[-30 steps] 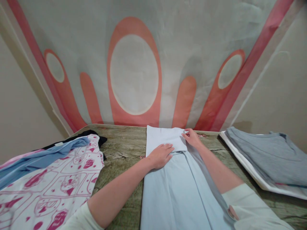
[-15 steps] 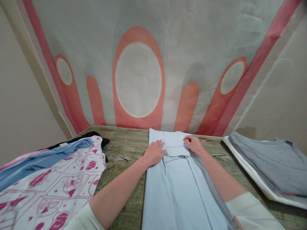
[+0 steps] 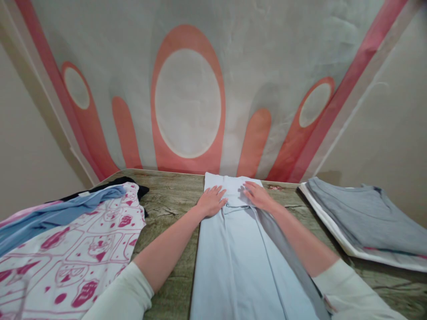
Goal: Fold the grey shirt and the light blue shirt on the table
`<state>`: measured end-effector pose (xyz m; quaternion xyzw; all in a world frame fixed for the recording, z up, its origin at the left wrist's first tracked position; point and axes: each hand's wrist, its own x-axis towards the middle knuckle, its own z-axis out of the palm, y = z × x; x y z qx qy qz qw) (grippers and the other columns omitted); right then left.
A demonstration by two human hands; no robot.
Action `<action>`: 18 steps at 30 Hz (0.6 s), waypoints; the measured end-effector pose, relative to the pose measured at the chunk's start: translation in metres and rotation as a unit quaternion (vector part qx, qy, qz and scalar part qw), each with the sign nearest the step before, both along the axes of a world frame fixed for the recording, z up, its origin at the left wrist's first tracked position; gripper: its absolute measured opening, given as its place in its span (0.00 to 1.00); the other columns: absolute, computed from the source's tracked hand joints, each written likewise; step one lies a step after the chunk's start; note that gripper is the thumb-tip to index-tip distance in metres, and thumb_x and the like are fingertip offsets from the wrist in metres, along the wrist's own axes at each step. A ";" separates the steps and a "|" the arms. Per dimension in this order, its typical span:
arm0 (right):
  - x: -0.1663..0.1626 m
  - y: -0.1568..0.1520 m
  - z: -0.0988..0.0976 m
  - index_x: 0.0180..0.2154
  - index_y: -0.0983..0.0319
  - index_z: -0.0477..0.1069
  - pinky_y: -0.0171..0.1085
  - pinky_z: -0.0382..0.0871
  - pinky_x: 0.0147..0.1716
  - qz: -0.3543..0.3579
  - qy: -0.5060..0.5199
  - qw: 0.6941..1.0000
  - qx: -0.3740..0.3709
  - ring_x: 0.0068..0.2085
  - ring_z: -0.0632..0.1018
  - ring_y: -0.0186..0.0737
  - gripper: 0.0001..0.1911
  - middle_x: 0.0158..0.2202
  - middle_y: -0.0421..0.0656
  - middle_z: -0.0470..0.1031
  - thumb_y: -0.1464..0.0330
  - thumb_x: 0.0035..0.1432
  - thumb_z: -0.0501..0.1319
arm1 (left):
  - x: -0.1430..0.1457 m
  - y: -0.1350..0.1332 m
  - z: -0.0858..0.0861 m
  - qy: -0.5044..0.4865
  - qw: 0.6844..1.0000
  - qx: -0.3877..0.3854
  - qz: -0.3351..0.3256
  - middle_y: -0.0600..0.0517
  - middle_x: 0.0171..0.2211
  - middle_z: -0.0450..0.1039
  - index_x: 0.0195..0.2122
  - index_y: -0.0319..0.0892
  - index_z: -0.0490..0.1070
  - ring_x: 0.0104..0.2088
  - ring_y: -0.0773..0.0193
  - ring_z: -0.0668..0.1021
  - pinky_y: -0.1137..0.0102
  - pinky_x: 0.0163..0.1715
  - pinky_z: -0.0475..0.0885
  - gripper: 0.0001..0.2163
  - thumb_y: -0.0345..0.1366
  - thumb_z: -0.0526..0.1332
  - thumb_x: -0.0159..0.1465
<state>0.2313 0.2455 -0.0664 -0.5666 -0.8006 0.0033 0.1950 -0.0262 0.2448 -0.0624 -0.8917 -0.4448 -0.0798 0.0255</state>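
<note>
A pair of light blue pants (image 3: 236,258) lies lengthwise on the wooden table, its paler waistband (image 3: 233,183) at the far end. My left hand (image 3: 212,201) rests flat on the left side of the waistband with its fingers spread. On the right side of the waistband lies my right hand (image 3: 257,194), fingers stretched out and pointing left. Neither hand grips the cloth. Grey fabric (image 3: 287,249) shows along the right edge of the pants, partly under my right forearm.
To the left lie a white garment with pink print (image 3: 100,242), a blue garment (image 3: 63,218) and a black one (image 3: 116,184). Folded grey (image 3: 360,213) and white (image 3: 336,240) garments are stacked at the right. Behind the wooden table (image 3: 167,200) rises a wall panel with orange shapes (image 3: 188,98).
My right hand has let go of the waistband's right edge, moved inward and opened flat on the cloth. The left hand stays in place. The view has shifted slightly.
</note>
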 end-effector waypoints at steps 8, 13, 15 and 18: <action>0.042 -0.044 -0.013 0.61 0.60 0.51 0.54 0.46 0.57 -0.116 -0.105 0.984 -0.088 0.63 0.52 0.47 0.30 0.63 0.46 0.50 0.53 0.62 0.38 | 0.000 -0.017 0.014 -0.029 0.999 0.027 0.035 0.46 0.62 0.51 0.61 0.40 0.51 0.61 0.61 0.54 0.62 0.58 0.49 0.23 0.43 0.38 0.68; 0.033 -0.092 -0.010 0.60 0.62 0.53 0.50 0.45 0.59 -0.051 -0.107 0.992 -0.042 0.63 0.51 0.44 0.29 0.63 0.46 0.50 0.55 0.63 0.37 | -0.011 -0.066 0.012 -0.006 0.997 0.021 0.069 0.42 0.61 0.53 0.57 0.37 0.56 0.60 0.57 0.56 0.60 0.57 0.52 0.20 0.39 0.42 0.68; 0.021 -0.113 -0.009 0.60 0.60 0.52 0.49 0.47 0.59 0.001 -0.101 0.994 -0.046 0.63 0.51 0.43 0.29 0.64 0.44 0.49 0.54 0.63 0.37 | -0.015 -0.090 0.011 0.009 0.999 0.004 0.047 0.42 0.61 0.51 0.58 0.38 0.55 0.61 0.57 0.56 0.59 0.57 0.53 0.21 0.41 0.42 0.68; 0.006 -0.137 -0.008 0.60 0.58 0.52 0.50 0.48 0.58 0.026 -0.105 0.993 -0.053 0.62 0.53 0.45 0.29 0.63 0.45 0.50 0.54 0.63 0.39 | -0.020 -0.122 0.012 0.021 1.000 -0.003 0.010 0.45 0.62 0.49 0.60 0.42 0.52 0.61 0.57 0.55 0.57 0.57 0.51 0.22 0.44 0.41 0.68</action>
